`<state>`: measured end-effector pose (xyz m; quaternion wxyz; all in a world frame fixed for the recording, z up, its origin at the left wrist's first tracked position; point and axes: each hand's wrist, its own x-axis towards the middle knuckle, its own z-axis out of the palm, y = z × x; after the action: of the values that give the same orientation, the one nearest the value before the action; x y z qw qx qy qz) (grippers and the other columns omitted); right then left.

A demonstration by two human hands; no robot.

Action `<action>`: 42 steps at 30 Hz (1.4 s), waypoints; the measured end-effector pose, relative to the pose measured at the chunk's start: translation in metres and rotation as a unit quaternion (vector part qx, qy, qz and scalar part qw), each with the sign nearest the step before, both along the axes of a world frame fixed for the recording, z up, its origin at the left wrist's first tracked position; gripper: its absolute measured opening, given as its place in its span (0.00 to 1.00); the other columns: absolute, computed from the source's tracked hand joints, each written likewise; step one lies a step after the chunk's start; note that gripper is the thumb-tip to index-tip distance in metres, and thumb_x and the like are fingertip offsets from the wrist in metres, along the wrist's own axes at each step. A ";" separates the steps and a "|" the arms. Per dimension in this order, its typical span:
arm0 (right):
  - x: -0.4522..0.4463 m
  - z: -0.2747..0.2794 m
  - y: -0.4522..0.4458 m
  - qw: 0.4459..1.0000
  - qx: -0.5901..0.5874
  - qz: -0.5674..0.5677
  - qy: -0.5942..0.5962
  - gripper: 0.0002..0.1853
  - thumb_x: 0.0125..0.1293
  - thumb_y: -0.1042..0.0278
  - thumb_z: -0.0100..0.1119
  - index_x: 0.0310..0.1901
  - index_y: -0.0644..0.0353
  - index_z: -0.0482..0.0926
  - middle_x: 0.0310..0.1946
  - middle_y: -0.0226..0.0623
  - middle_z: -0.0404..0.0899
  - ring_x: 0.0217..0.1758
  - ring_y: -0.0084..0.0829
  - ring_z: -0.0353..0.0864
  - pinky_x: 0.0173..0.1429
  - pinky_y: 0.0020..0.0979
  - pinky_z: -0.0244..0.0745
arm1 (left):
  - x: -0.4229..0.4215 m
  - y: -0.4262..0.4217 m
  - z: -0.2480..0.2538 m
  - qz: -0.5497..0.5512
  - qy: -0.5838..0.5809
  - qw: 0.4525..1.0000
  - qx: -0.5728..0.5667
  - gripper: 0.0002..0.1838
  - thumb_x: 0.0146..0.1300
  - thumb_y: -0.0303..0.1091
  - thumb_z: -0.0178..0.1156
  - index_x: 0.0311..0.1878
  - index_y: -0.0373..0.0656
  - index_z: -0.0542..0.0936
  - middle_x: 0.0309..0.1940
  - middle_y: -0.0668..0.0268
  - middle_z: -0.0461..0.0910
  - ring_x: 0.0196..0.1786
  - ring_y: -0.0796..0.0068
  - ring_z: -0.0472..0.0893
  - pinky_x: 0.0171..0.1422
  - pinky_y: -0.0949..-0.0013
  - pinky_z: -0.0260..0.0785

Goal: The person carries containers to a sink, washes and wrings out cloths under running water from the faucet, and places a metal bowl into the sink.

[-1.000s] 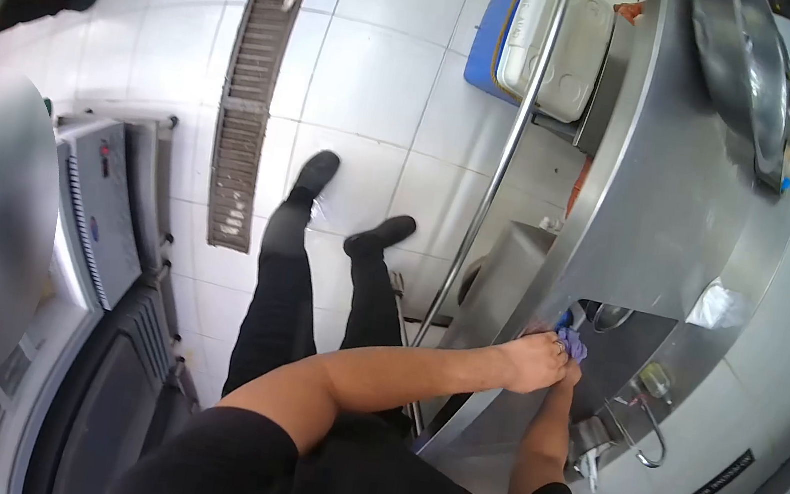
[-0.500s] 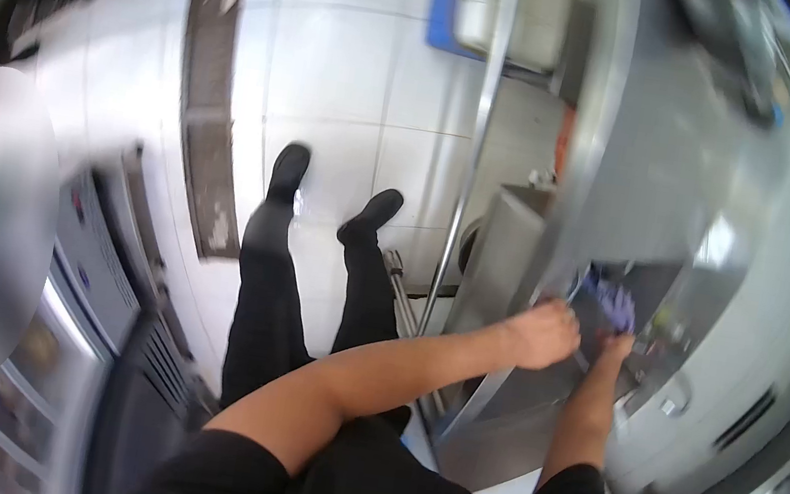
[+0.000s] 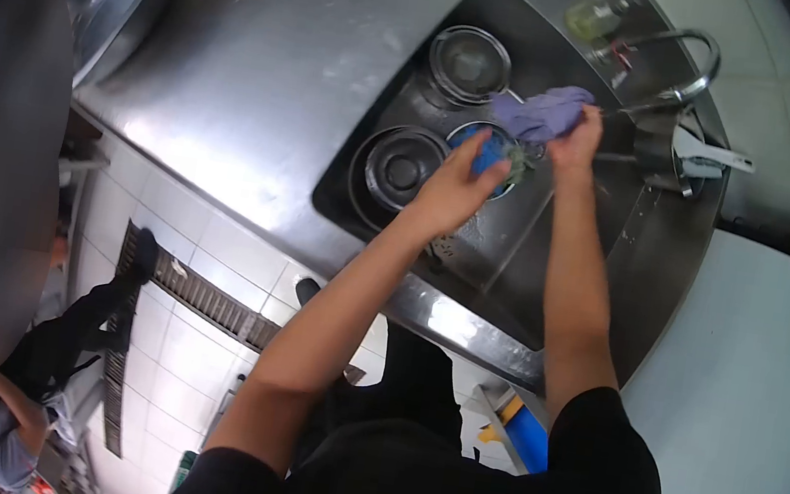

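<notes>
One steel counter [image 3: 269, 68]; white-tiled floor [image 3: 199, 346].

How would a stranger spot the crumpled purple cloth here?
Start at the dark metal sink set in the shiny steel counter. Above it, near the curved silver tap, the person's bare right hand holds the cloth. Its purple sets it apart from the blue bundle by the left hand.
</notes>
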<state>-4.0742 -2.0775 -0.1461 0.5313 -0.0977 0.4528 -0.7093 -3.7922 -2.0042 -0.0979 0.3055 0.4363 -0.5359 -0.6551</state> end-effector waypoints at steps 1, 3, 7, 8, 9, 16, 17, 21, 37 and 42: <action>0.008 0.005 0.007 1.000 -0.002 -0.006 -0.004 0.19 0.63 0.59 0.52 0.50 0.62 0.79 0.47 0.44 0.83 0.53 0.46 0.83 0.64 0.47 0.77 | -0.031 -0.014 0.004 0.010 0.064 0.993 0.097 0.33 0.74 0.56 0.55 0.72 0.42 0.68 0.64 0.54 0.75 0.59 0.62 0.79 0.62 0.62 0.72; 0.028 0.013 0.019 0.999 0.013 -0.036 0.011 0.17 0.65 0.59 0.56 0.51 0.61 0.79 0.46 0.42 0.83 0.50 0.40 0.83 0.59 0.42 0.79 | -0.088 -0.044 0.012 0.035 0.184 0.939 0.290 0.41 0.74 0.64 0.50 0.77 0.41 0.61 0.69 0.49 0.71 0.65 0.59 0.76 0.68 0.64 0.69; 0.057 0.032 0.033 0.970 0.086 -0.057 0.220 0.14 0.68 0.60 0.64 0.49 0.59 0.80 0.42 0.37 0.83 0.46 0.30 0.83 0.51 0.33 0.78 | -0.168 -0.058 -0.042 0.123 0.122 0.970 0.170 0.39 0.76 0.64 0.45 0.68 0.34 0.71 0.64 0.53 0.75 0.62 0.62 0.76 0.59 0.62 0.72; 0.057 0.039 0.037 0.947 0.105 -0.042 0.302 0.14 0.69 0.61 0.65 0.49 0.59 0.80 0.41 0.36 0.84 0.45 0.28 0.82 0.50 0.31 0.78 | -0.175 -0.059 -0.044 0.125 0.073 0.968 0.206 0.36 0.76 0.61 0.47 0.64 0.32 0.74 0.59 0.53 0.78 0.58 0.63 0.78 0.57 0.63 0.73; 0.055 0.049 0.041 0.910 0.147 -0.024 0.387 0.15 0.69 0.62 0.66 0.50 0.63 0.80 0.39 0.38 0.85 0.43 0.28 0.83 0.48 0.30 0.78 | -0.178 -0.063 -0.045 0.126 0.026 0.962 0.241 0.34 0.76 0.59 0.48 0.60 0.31 0.77 0.54 0.54 0.81 0.54 0.65 0.80 0.54 0.63 0.74; -0.032 -0.117 0.041 0.695 0.180 0.132 0.683 0.23 0.75 0.50 0.53 0.41 0.65 0.85 0.40 0.54 0.85 0.42 0.52 0.85 0.50 0.45 0.77 | -0.186 -0.073 -0.096 -0.016 -0.053 0.983 0.173 0.25 0.71 0.48 0.60 0.40 0.27 0.83 0.35 0.54 0.84 0.35 0.75 0.80 0.40 0.65 0.73; -0.036 -0.110 0.038 0.729 0.229 0.141 0.629 0.23 0.75 0.49 0.51 0.42 0.64 0.85 0.41 0.55 0.85 0.44 0.53 0.85 0.51 0.45 0.77 | -0.184 -0.074 -0.089 -0.051 -0.071 0.983 0.162 0.24 0.71 0.47 0.60 0.39 0.28 0.84 0.36 0.53 0.84 0.35 0.72 0.82 0.40 0.64 0.74; -0.041 -0.048 0.026 0.746 0.344 0.151 0.550 0.20 0.74 0.53 0.51 0.48 0.61 0.83 0.45 0.55 0.84 0.51 0.54 0.83 0.54 0.47 0.77 | -0.171 -0.094 -0.056 -0.166 -0.243 0.951 -0.101 0.18 0.68 0.42 0.60 0.38 0.33 0.85 0.44 0.49 0.85 0.38 0.57 0.87 0.45 0.57 0.78; 0.000 0.040 0.020 0.891 0.111 -0.077 0.433 0.11 0.75 0.61 0.58 0.44 0.63 0.78 0.30 0.28 0.77 0.34 0.20 0.72 0.41 0.27 0.70 | -0.169 -0.174 -0.005 -0.149 -0.083 0.899 -0.403 0.11 0.70 0.36 0.60 0.36 0.38 0.77 0.35 0.54 0.81 0.38 0.51 0.82 0.44 0.54 0.72; 0.026 0.061 -0.019 0.855 0.127 -0.165 0.476 0.12 0.76 0.61 0.56 0.42 0.64 0.76 0.32 0.31 0.78 0.33 0.24 0.73 0.40 0.31 0.72 | -0.192 -0.154 -0.014 -0.078 0.135 0.982 0.104 0.18 0.80 0.44 0.49 0.44 0.38 0.80 0.36 0.67 0.80 0.40 0.78 0.78 0.45 0.68 0.71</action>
<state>-4.0482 -2.0967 -0.0848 0.1340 -0.2782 0.7462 -0.5898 -3.9844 -2.1582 -0.1120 0.2765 0.3301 -0.4509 -0.7818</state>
